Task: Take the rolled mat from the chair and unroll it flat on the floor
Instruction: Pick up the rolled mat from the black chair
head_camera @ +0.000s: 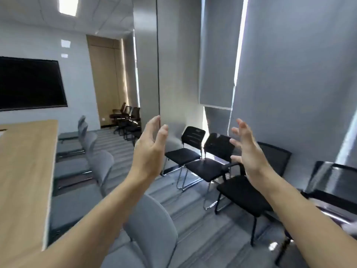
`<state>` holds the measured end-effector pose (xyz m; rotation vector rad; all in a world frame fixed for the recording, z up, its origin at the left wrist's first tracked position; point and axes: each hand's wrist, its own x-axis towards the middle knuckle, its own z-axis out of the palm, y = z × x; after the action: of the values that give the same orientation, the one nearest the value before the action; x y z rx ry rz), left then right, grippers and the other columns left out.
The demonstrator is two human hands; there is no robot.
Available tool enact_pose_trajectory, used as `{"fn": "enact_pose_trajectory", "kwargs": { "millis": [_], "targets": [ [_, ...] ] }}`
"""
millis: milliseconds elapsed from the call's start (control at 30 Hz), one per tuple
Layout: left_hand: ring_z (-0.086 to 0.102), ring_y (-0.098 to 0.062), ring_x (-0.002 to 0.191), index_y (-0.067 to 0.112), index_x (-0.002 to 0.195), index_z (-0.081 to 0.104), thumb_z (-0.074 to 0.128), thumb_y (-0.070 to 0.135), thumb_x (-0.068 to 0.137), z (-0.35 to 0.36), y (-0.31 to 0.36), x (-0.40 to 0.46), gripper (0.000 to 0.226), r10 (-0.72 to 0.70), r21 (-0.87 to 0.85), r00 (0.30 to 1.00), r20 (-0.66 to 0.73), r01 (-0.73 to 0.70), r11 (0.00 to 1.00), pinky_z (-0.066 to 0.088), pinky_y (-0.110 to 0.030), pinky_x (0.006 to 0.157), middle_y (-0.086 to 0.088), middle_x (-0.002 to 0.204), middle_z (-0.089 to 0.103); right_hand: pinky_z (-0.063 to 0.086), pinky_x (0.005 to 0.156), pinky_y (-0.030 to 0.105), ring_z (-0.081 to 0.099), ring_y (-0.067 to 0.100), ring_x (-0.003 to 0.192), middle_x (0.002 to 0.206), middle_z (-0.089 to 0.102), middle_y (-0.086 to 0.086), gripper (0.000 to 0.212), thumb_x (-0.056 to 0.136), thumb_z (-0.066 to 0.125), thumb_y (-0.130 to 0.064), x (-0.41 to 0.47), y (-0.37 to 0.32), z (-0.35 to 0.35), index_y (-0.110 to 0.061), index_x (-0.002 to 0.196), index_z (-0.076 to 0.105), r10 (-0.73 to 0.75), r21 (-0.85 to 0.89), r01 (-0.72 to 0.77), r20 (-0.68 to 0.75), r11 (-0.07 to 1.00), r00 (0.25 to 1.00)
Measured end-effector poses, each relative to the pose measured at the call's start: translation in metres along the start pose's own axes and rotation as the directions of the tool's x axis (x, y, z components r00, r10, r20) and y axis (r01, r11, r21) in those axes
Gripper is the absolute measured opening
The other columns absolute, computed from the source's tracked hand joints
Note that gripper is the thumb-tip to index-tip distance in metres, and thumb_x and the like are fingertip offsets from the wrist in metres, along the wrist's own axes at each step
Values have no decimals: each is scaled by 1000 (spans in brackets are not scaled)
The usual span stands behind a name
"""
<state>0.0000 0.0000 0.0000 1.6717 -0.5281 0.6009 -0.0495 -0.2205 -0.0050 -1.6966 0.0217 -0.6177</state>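
Facing black chairs (201, 165), both hands (150, 151) raised, empty, fingers spread.

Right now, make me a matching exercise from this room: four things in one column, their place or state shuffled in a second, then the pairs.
Things:
1. left hand
2. wall screen
3. wooden table
4. black chairs

Place or state:
A. in a row along the blinds on the right
B. dark, mounted on the left wall
C. raised, open, holding nothing
D. at the left edge, grey chairs beside it

Pairs: 1-C, 2-B, 3-D, 4-A
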Motion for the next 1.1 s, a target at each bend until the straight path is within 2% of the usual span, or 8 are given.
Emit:
{"fn": "enact_pose_trajectory", "kwargs": {
  "millis": [233,400,567,700,767,833,967,1100],
  "targets": [
    [49,22,88,28,138,46,45,40,98,173,-8,-46,42,-66,-171,948,311,124,978,34,-3,83,27,97,54,36,108,54,44,15,132,151,39,-9,82,75,25,-77,-41,39,-138,-39,149,28,110,-71,-139,-311,988,944],
    [44,4,125,30,142,42,43,45,96,303,8,-82,48,-55,-252,878,476,196,948,31,-21,104,17,138,48,40,105,51,47,14,129,143,45,-11,76,79,26,-82,-55,73,-251,-42,143,34,141,-56,-191,-478,980,867],
    [44,2,123,32,140,43,42,52,90,405,15,-112,54,-85,-254,817,570,274,928,31,-25,105,25,130,49,41,104,49,48,15,128,142,47,-9,86,70,28,-83,-68,106,-343,-39,144,36,220,-13,-282,-591,959,776],
    [42,4,125,28,141,44,44,41,98,472,17,-126,45,-102,-237,764,637,320,917,28,-11,97,14,142,47,36,107,55,47,18,130,123,52,-16,38,90,26,-72,-68,129,-399,-50,105,53,264,54,-305,-655,951,708],
    [44,18,114,25,141,44,44,37,99,505,14,-129,44,-104,-229,740,664,335,914,27,2,87,14,140,48,34,107,55,45,19,131,127,50,-13,34,92,24,-66,-64,141,-422,-51,91,55,272,66,-310,-670,948,690],
    [45,28,101,26,140,45,44,36,99,538,8,-130,42,-112,-214,715,690,349,912,28,5,81,17,132,50,36,106,52,44,19,133,131,47,-11,32,89,25,-67,-57,157,-444,-51,103,49,294,90,-323,-688,942,663],
    [43,2,125,30,142,43,44,42,98,612,-14,-129,46,-130,-206,663,737,404,891,29,-17,100,17,139,47,38,105,49,47,17,129,142,44,-9,55,93,24,-64,-32,205,-495,-37,140,36,327,112,-370,-735,922,593],
    [43,-4,130,28,141,44,47,45,94,699,-42,-122,49,-145,-197,609,780,458,867,31,-30,111,12,144,47,40,105,48,46,20,130,145,43,-6,59,91,24,-66,9,252,-539,-37,141,34,355,143,-395,-763,908,540]
  ]
}}
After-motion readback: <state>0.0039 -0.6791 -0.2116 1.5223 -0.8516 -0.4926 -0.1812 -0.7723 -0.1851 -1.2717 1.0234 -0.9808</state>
